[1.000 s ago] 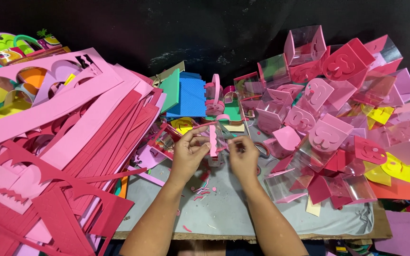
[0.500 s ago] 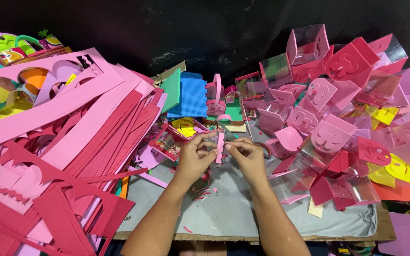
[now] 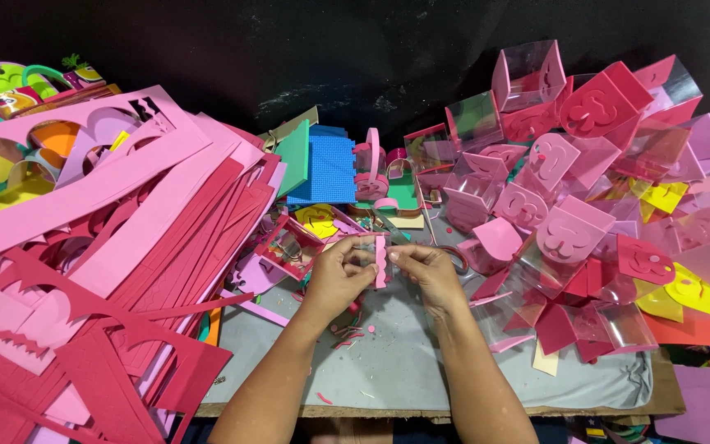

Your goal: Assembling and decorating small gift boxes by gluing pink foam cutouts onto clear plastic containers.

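Left hand (image 3: pixel 340 275) and right hand (image 3: pixel 427 271) both pinch pink foam strip (image 3: pixel 380 261) upright; clear-and-pink boxes (image 3: pixel 573 234) heaped right.

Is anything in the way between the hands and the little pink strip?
Nothing visible is. The left hand and the right hand both already pinch the pink strip in their fingertips, holding it upright above the grey table cloth.
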